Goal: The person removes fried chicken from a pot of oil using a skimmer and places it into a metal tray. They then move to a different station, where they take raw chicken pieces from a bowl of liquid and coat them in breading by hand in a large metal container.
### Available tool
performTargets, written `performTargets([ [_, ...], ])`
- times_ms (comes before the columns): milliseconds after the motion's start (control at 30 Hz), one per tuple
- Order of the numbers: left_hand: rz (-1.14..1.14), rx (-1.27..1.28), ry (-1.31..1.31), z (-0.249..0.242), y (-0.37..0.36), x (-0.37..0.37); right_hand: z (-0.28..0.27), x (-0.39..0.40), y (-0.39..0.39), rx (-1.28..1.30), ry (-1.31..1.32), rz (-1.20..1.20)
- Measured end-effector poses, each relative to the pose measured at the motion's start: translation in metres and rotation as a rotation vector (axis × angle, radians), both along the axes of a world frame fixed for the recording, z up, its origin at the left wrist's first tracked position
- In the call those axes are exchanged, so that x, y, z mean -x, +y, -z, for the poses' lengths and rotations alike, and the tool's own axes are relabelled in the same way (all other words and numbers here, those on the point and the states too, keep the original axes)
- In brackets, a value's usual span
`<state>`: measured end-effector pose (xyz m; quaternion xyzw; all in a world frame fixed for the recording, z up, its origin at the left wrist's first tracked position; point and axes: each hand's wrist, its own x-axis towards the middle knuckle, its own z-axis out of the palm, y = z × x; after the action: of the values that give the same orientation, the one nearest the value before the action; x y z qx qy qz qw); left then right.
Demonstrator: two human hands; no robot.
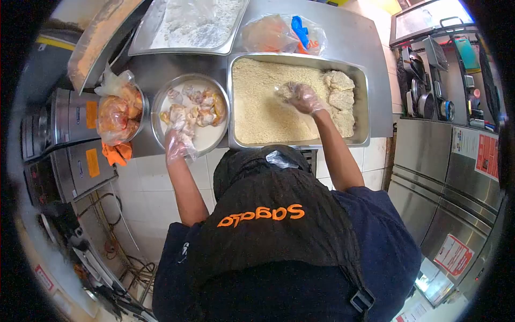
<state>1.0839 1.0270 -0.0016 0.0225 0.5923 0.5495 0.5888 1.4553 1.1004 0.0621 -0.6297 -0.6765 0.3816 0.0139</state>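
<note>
My left hand [181,140], in a clear plastic glove smeared with batter, reaches into a round metal bowl [156,132] of milky liquid. Its fingers are closed around a wet raw chicken piece [182,119]; the batter partly hides the grip. More chicken pieces [210,110] lie in the liquid beside it. Over a deep steel tray [300,144] of pale breadcrumbs [263,107], my right hand [306,99], also gloved, has its fingers curled in with crumbs clinging to them. Crumbed chicken pieces [340,102] are lined up along the tray's right side.
A tray of white flour [196,24] stands behind the bowl. To the left are bagged raw chicken [119,115] and an orange cloth [116,153]. A plastic bag [271,35] lies behind the crumb tray. Pans fill a shelf [426,102] at right, above steel cabinets [421,161].
</note>
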Motion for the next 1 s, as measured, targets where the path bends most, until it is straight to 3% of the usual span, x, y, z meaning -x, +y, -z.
performTargets([
  [33,-0.049,0.009,-0.001,-0.001,0.002,-0.001,0.010,-0.004,-0.004,-0.001,0.000,0.005],
  [100,0.017,0.000,0.060,0.031,-0.007,0.022,0.057,-0.020,-0.020,-0.329,-0.055,-0.239],
  [133,0.077,-0.005,0.123,0.041,-0.011,0.031,0.079,-0.032,-0.031,-0.205,-0.111,-0.197],
  [200,0.046,-0.021,0.215,0.038,-0.011,0.023,0.067,-0.034,-0.043,0.242,-0.296,-0.033],
  [233,0.012,-0.033,0.307,0.034,-0.012,0.021,0.070,-0.034,-0.049,0.243,-0.294,-0.030],
  [267,0.249,0.064,0.546,0.026,-0.012,0.027,0.075,-0.036,-0.055,0.390,-0.315,-0.084],
  [300,0.249,0.065,0.548,0.022,-0.010,0.026,0.076,-0.034,-0.059,0.537,-0.334,-0.141],
  [367,0.235,0.232,0.791,0.016,-0.008,0.019,0.082,-0.025,-0.063,0.494,-0.195,-0.067],
  [400,0.237,0.236,0.794,0.016,-0.009,0.022,0.083,-0.014,-0.059,0.558,0.060,0.068],
  [433,0.620,0.238,1.230,0.019,-0.010,0.027,0.084,-0.003,-0.055,0.613,0.316,0.205],
  [467,1.018,0.225,1.652,0.021,-0.009,0.032,0.089,0.011,-0.051,0.612,0.320,0.206],
  [500,1.017,0.225,1.657,0.039,-0.009,0.041,0.098,0.026,-0.048,0.609,0.526,0.273],
  [533,0.777,0.168,1.471,0.068,-0.011,0.053,0.107,0.036,-0.046,0.603,0.732,0.337],
  [567,0.541,0.112,1.278,0.082,-0.010,0.060,0.120,0.039,-0.043,0.602,0.738,0.334],
  [600,0.538,0.113,1.285,0.077,-0.008,0.057,0.136,0.043,-0.040,0.446,0.738,0.220],
  [633,0.343,0.013,0.987,0.067,-0.006,0.046,0.156,0.046,-0.038,0.290,0.732,0.108],
  [667,0.152,-0.080,0.683,0.055,-0.005,0.037,0.187,0.044,-0.032,0.292,0.736,0.106],
  [733,0.240,0.025,0.794,0.027,-0.003,0.029,0.241,0.031,-0.015,-0.396,1.326,-0.372],
  [800,0.318,0.146,0.902,0.007,-0.003,0.027,0.231,0.010,-0.016,-0.052,1.014,0.121],
  [833,0.494,0.216,0.994,-0.002,-0.001,0.027,0.247,-0.012,-0.002,-0.040,1.022,0.108],
  [867,0.673,0.288,1.080,-0.007,-0.001,0.031,0.277,-0.036,0.024,-0.287,0.442,-0.304],
  [900,0.658,0.300,1.086,-0.006,-0.005,0.037,0.295,-0.042,0.042,-0.519,-0.168,-0.680],
  [933,0.566,0.064,0.945,0.001,-0.012,0.041,0.247,-0.026,0.059,-0.240,-0.559,-0.752],
  [967,0.471,-0.168,0.799,0.007,-0.017,0.044,0.196,-0.017,0.066,-0.242,-0.552,-0.763],
  [1000,0.462,-0.144,0.900,0.012,-0.017,0.045,0.146,-0.012,0.064,-0.269,-0.471,-0.414],
])
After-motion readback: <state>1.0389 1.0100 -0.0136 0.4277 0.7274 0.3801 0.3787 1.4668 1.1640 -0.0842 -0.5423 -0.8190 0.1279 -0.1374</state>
